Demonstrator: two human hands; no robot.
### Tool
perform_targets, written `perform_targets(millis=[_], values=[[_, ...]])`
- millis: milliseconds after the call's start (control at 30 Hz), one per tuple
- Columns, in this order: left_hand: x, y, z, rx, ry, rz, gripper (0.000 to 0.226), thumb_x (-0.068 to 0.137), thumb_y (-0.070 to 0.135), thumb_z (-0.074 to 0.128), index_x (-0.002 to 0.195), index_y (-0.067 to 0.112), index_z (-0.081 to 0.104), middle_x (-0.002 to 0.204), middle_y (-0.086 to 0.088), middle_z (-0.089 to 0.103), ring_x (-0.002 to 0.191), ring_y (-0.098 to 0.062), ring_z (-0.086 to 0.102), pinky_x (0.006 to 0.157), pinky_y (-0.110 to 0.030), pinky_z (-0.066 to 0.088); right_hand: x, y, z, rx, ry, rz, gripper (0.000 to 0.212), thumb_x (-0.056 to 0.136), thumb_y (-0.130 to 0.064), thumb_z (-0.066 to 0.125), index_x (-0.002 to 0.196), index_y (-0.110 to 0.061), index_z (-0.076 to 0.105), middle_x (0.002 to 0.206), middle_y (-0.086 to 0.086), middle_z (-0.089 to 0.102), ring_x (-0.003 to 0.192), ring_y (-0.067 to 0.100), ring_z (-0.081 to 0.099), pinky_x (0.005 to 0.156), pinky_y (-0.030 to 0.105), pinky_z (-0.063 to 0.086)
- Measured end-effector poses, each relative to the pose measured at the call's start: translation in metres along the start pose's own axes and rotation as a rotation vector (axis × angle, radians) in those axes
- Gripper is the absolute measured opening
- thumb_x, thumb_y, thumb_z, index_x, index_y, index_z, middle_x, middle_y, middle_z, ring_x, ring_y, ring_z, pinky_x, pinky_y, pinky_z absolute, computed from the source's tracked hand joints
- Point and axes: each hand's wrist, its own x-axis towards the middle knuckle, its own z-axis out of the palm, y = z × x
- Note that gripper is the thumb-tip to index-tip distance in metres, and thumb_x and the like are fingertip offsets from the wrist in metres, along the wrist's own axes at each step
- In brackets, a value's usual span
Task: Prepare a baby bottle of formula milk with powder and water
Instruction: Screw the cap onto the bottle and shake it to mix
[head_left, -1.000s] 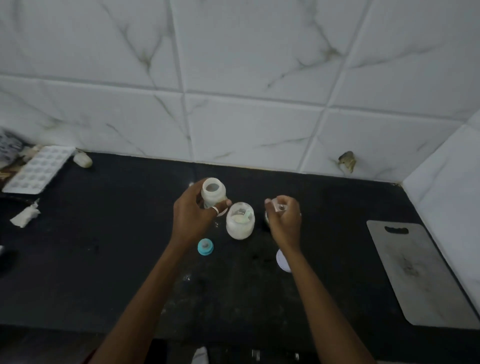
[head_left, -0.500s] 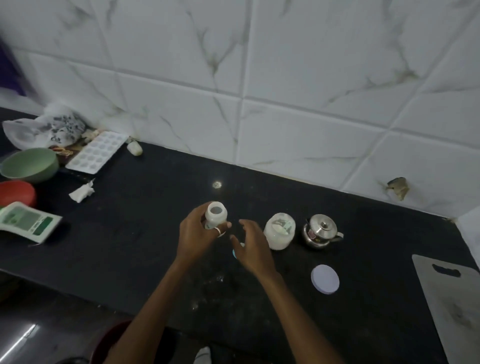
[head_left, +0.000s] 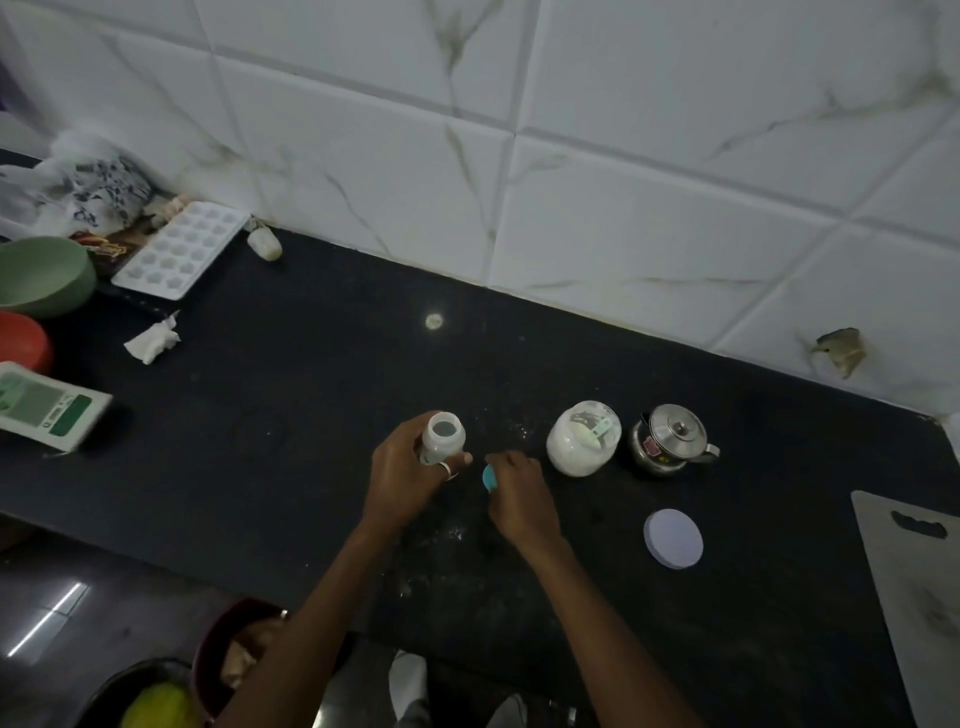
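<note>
Gripping now: left hand (head_left: 402, 475) is wrapped around the lower body of the baby bottle (head_left: 442, 438), which stands upright and uncapped on the black counter (head_left: 291, 395); right hand (head_left: 522, 496) has its fingertips pinched on the teal cap (head_left: 490, 477), just right of the bottle.
Bottle handling: judged light, thin translucent plastic, rigid enough for a firm wrap; smooth sides could slip if wet, so the low, all-round hold looks right. What is inside cannot be read from here.
Cap handling: small, hard and round, tilted on edge in the fingers; best held at the rim so the threads meet the open neck squarely.
Counter surface: dark polished stone, dusted with pale specks of powder around the hands.
Flat lid: pale lavender disc (head_left: 673, 538) lying alone to the right, well apart from the hands.
Cutting board: grey slab with a slot handle (head_left: 914, 582) at the right edge.
Powder jar: squat clear jar (head_left: 583, 437), open, holding white powder with a scoop resting inside; probably glass or hard plastic, heavier than the bottle and better held at the waist.
Kettle: small shiny steel pot (head_left: 670, 439) with lid knob, beside the jar on its right; possibly hot, so handle only.
Far left: white moulded tray (head_left: 179, 249), green bowl (head_left: 44, 275), crumpled tissue (head_left: 153, 343).
Backdrop: glossy white marbled wall tiles (head_left: 623, 182).
</note>
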Motion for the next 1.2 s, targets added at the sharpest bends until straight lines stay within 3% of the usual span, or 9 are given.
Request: perform_targets(millis=[133,300,500,633,733,833,967,1133,1200], values=[[0.002,0.002,0.001,0.005,-0.008,-0.002,0.062,0.067,0.031,0.095,0.123,0.026,0.068,0.115,0.016,0.068,0.103,0.010,0.063,0.083,-0.006,0.049,0.000,-0.004,-0.012,0.087,0.003,0.012,0.056,0.092,-0.007,0.066,0.145,-0.014,0.051,0.145,0.009,0.051,0.131,0.027,0.048,0.107,0.033,0.042],[0.003,0.017,0.001,-0.014,-0.004,0.033,0.059,0.068,0.029,0.094,0.119,0.032,0.066,0.113,0.017,0.068,0.101,0.008,0.064,0.084,-0.011,0.052,0.003,-0.018,-0.069,0.274,0.144,-0.005,0.052,0.090,-0.007,0.069,0.140,-0.016,0.057,0.140,0.004,0.055,0.128,0.020,0.053,0.104,0.026,0.042],[0.015,0.082,0.004,-0.016,0.007,0.171,0.055,0.067,0.031,0.094,0.116,0.033,0.068,0.107,0.015,0.069,0.095,0.006,0.066,0.076,-0.008,0.050,-0.001,-0.052,-0.176,0.350,0.248,-0.204,0.048,0.087,-0.009,0.072,0.132,-0.023,0.063,0.131,-0.003,0.062,0.116,0.011,0.060,0.097,0.021,0.050],[0.025,0.142,0.003,0.012,0.034,0.332,0.048,0.068,0.028,0.094,0.095,0.048,0.060,0.086,0.025,0.064,0.083,0.004,0.065,0.069,-0.011,0.048,-0.011,-0.070,-0.245,0.260,0.190,-0.286,0.049,0.089,-0.011,0.074,0.134,-0.024,0.062,0.132,-0.004,0.062,0.112,0.013,0.062,0.089,0.021,0.055],[0.031,0.176,0.002,0.029,0.047,0.391,0.045,0.068,0.041,0.092,0.106,0.034,0.069,0.092,0.015,0.066,0.084,-0.004,0.065,0.072,-0.019,0.049,-0.019,-0.076,-0.288,0.136,0.188,-0.328,0.048,0.086,-0.008,0.075,0.130,-0.024,0.064,0.127,0.000,0.064,0.100,0.018,0.066,0.076,0.021,0.057],[0.033,0.201,0.002,0.029,0.043,0.440,0.054,0.069,0.044,0.090,0.116,0.028,0.069,0.100,0.012,0.067,0.087,-0.005,0.065,0.073,-0.017,0.049,-0.027,-0.078,-0.315,0.063,0.186,-0.342,0.048,0.085,-0.008,0.077,0.129,-0.022,0.065,0.129,0.001,0.065,0.106,0.018,0.065,0.082,0.019,0.054],[0.028,0.216,0.004,0.058,0.044,0.469,0.062,0.068,0.048,0.090,0.121,0.024,0.068,0.107,0.008,0.067,0.091,-0.009,0.065,0.079,-0.028,0.055,-0.036,-0.076,-0.334,0.009,0.178,-0.351,0.047,0.085,-0.010,0.078,0.128,-0.022,0.067,0.131,-0.002,0.066,0.108,0.012,0.059,0.085,0.014,0.041],[0.019,0.223,0.010,0.078,0.040,0.485,0.064,0.069,0.050,0.089,0.122,0.022,0.068,0.106,0.010,0.065,0.092,-0.011,0.064,0.081,-0.032,0.058,-0.042,-0.071,-0.344,-0.073,0.152,-0.342,0.043,0.083,-0.017,0.081,0.124,-0.021,0.069,0.126,-0.001,0.068,0.105,0.015,0.062,0.085,0.021,0.049],[0.016,0.226,0.012,0.075,0.045,0.488,0.062,0.068,0.049,0.090,0.121,0.024,0.070,0.105,0.009,0.067,0.091,-0.011,0.065,0.080,-0.034,0.058,-0.045,-0.070,-0.348,-0.085,0.171,-0.313,0.041,0.082,-0.027,0.083,0.120,-0.022,0.071,0.121,-0.002,0.069,0.096,0.013,0.063,0.077,0.022,0.051]])
